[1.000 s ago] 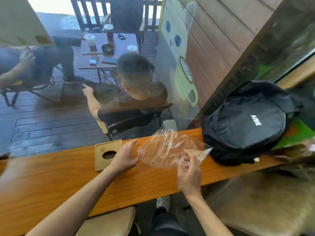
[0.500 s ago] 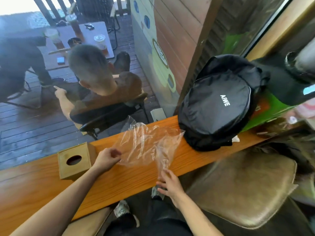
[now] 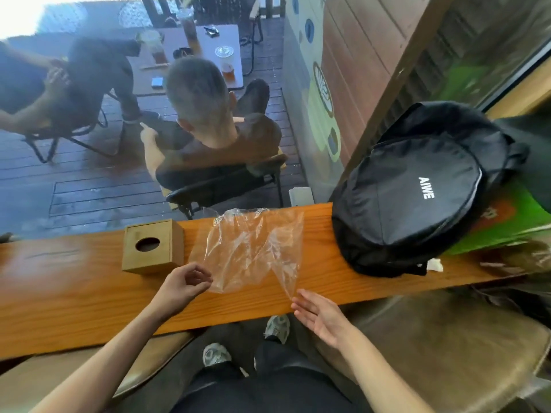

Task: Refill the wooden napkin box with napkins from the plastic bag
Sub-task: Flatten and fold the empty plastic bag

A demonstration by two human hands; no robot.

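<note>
A square wooden napkin box [image 3: 152, 247] with a round hole in its lid stands on the long wooden counter [image 3: 74, 296]. Just right of it a clear plastic bag [image 3: 253, 248] lies crumpled and flat on the counter; I see no napkins in it. My left hand [image 3: 185, 283] hovers at the bag's near left edge with fingers loosely curled, a gap between thumb and fingertips, nothing gripped. My right hand [image 3: 319, 315] is off the counter's front edge, palm up and fingers spread, its fingertips close to the bag's near right corner.
A black backpack [image 3: 417, 198] lies on the counter right of the bag, partly over a green sheet [image 3: 507, 225]. Brown padded stools [image 3: 447, 338] stand below the counter. A window rises behind the counter, with people seated outside.
The bag has settled flat on the counter. My left hand has loosened its hold on the bag's edge. My right hand has turned palm up with its fingers spread.
</note>
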